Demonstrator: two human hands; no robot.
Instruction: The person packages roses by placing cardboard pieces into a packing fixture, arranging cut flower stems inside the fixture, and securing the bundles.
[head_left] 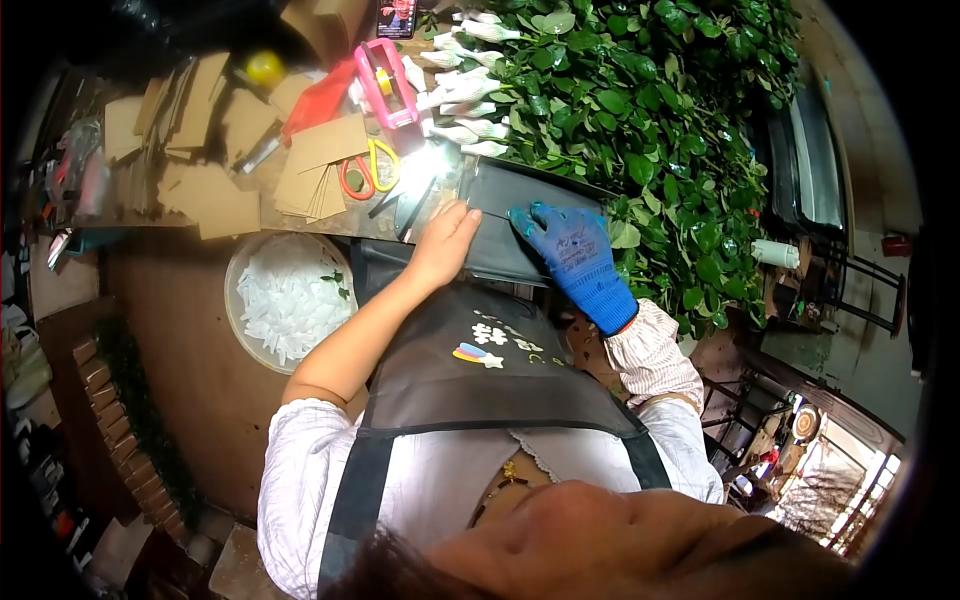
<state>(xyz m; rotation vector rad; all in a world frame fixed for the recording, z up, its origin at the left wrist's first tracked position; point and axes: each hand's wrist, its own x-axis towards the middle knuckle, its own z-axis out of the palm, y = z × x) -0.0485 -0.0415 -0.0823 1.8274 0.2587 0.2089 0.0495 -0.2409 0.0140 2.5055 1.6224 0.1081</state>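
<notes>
My left hand [445, 243], bare, rests at the left edge of a flat black surface [500, 245]. Its fingers are bent and pressed together; whatever may be in them is hidden. A thin dark line runs across the black surface between the hands. My right hand [573, 258], in a blue knitted glove with green fingertips, lies on the right part of that surface, fingers apart. Beyond the hands lie several flower buds in white netting [470, 95], with leafy green stems [640, 130] stretching right. Scissors [370, 172] with red and yellow handles lie left of my left hand.
A pink tape dispenser [388, 85] and brown cardboard pieces [310, 180] occupy the table's left part, with a phone [397, 18] at the back. Below the table edge stands a round basin [235, 300] of white net sleeves. Dark stacked sheets [815, 160] are at right.
</notes>
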